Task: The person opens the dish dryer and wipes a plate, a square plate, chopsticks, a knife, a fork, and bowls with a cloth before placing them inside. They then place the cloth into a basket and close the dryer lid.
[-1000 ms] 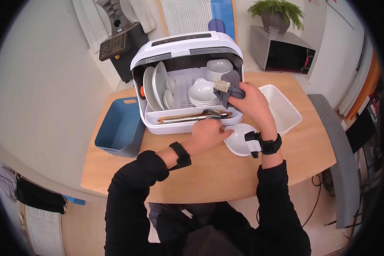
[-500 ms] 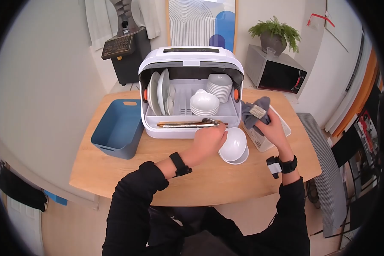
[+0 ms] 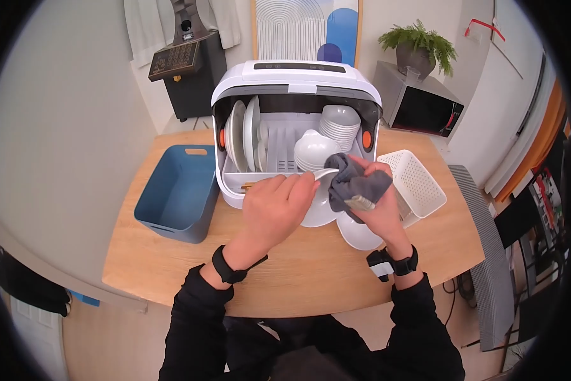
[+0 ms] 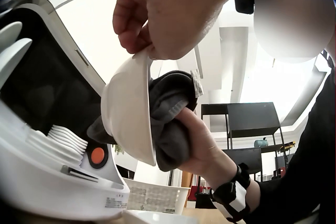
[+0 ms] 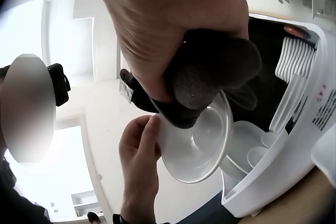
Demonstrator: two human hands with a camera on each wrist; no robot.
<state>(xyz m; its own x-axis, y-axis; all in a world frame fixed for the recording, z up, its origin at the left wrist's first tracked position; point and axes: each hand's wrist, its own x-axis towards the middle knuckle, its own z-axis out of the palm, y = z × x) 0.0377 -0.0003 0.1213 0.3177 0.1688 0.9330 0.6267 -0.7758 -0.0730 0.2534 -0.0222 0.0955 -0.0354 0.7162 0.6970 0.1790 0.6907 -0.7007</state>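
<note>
My left hand (image 3: 276, 213) pinches the rim of a white bowl (image 3: 319, 214), which is tilted on its side above the table. In the left wrist view, the curved outside of this bowl (image 4: 125, 109) faces the camera, with the thumb and fingers at its top edge. My right hand (image 3: 384, 206) grips a bunched dark grey cloth (image 3: 355, 181) with a pale label. The cloth lies against the inner side of the bowl, as the right wrist view shows. Below the hands, a second white bowl (image 3: 360, 233) sits on the table.
An open white dish cabinet (image 3: 301, 71) stands ahead, with upright plates (image 3: 236, 136), stacked bowls (image 3: 340, 120) and partly hidden chopsticks in its front tray. To its left is a blue bin (image 3: 177, 190). A white perforated basket (image 3: 418, 184) stands right, before a microwave (image 3: 425, 108).
The left hand has raised one bowl from the table and tilted it. The right hand swung out right with the cloth, then came back left to the bowl.
</note>
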